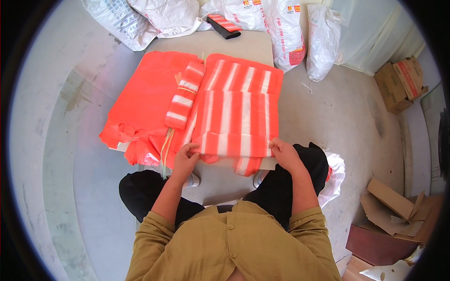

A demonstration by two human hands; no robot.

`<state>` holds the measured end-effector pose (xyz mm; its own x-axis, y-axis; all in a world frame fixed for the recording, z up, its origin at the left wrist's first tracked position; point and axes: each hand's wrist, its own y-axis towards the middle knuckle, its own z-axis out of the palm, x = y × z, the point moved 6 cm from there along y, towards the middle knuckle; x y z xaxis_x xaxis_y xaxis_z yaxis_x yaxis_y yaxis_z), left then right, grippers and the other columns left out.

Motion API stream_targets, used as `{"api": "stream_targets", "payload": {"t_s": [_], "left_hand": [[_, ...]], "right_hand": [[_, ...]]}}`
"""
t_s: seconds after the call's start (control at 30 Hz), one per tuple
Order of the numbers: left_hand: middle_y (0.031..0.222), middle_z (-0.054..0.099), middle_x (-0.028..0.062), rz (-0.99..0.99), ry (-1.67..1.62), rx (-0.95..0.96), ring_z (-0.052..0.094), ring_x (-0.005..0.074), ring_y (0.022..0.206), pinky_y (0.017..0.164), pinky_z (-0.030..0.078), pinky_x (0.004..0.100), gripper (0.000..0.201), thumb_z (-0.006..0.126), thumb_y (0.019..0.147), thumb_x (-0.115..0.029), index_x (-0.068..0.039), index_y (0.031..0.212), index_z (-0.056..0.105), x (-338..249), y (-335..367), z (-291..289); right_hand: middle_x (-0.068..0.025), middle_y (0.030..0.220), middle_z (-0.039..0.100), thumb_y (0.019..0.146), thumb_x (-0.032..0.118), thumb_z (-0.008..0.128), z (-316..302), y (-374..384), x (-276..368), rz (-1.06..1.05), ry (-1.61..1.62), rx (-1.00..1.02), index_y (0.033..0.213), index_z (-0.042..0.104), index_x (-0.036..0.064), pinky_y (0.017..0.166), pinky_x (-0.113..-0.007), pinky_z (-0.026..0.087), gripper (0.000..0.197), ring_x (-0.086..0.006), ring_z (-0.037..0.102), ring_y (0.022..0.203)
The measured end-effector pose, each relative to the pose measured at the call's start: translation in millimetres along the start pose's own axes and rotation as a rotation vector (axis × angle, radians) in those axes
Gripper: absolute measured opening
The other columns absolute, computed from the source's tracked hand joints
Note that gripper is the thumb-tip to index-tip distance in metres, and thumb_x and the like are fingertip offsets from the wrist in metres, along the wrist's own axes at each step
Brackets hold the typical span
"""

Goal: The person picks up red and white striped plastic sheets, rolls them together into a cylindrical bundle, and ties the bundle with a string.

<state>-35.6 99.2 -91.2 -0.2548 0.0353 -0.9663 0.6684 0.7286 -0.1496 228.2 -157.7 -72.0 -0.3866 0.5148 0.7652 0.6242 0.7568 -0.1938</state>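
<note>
A red-and-white striped plastic bag (234, 117) lies flat on a stack of similar bags at the front of the low table. Its near edge is turned up in a band. My left hand (186, 159) pinches the left corner of that band, and my right hand (285, 153) pinches the right corner. A striped bag end (247, 166) hangs over the table's near edge. Left of the stack lies a rolled striped bundle (184, 98) tied with a yellowish strand. Under and beside it spreads a pile of plain red plastic sheets (145, 89), ragged at its near end.
Yellowish tie strands (166, 147) hang at the near edge of the table (239, 44). A dark roll with striped film (224, 26) lies at its far side. White sacks (286, 35) stand behind. Cardboard boxes (398, 84) are at right, with an opened carton (393, 210) nearer.
</note>
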Motion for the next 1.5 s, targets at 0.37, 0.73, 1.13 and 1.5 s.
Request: {"api": "stream_targets", "payload": {"t_s": [0.37, 0.73, 1.13, 1.5], "left_hand": [[0.097, 0.058, 0.0159, 0.318, 0.595, -0.119, 0.059, 0.0318, 0.089, 0.080, 0.049, 0.0382, 0.043, 0.059, 0.075, 0.005, -0.005, 0.116, 0.065, -40, -6, 12], [0.091, 0.055, 0.0142, 0.374, 0.635, -0.142, 0.058, 0.0299, 0.087, 0.078, 0.049, 0.0377, 0.035, 0.058, 0.078, 0.006, -0.004, 0.109, 0.070, -51, -12, 12], [0.111, 0.061, 0.0082, 0.543, 0.514, 0.080, 0.059, 0.0211, 0.099, 0.089, 0.045, 0.0285, 0.014, 0.064, 0.085, -0.003, -0.003, 0.099, 0.067, -71, -12, -6], [0.095, 0.059, 0.0014, 0.022, 0.092, 0.100, 0.054, 0.0088, 0.089, 0.081, 0.044, 0.0245, 0.016, 0.048, 0.102, -0.017, -0.004, 0.109, 0.055, -50, 25, 6]], "right_hand": [[-0.0158, 0.091, 0.067, 0.075, 0.002, 0.066, -10, -17, 38, -0.197, -0.041, -0.004, 0.105, 0.062, 0.0032, 0.079, -0.040, 0.049, 0.031, -0.0354, 0.060, 0.086], [-0.0117, 0.096, 0.064, 0.076, -0.001, 0.062, -11, -19, 37, -0.374, -0.334, -0.226, 0.103, 0.068, 0.0108, 0.079, -0.043, 0.048, 0.031, -0.0355, 0.057, 0.091], [-0.0089, 0.102, 0.066, 0.079, 0.001, 0.062, -36, -20, 36, -0.476, -0.084, -0.335, 0.098, 0.071, 0.0110, 0.084, -0.037, 0.050, 0.023, -0.0292, 0.060, 0.096], [-0.0021, 0.083, 0.063, 0.093, 0.011, 0.062, -20, 33, -16, 0.006, 0.420, -0.174, 0.101, 0.057, 0.0015, 0.071, -0.024, 0.047, 0.013, -0.0080, 0.059, 0.077]]}}
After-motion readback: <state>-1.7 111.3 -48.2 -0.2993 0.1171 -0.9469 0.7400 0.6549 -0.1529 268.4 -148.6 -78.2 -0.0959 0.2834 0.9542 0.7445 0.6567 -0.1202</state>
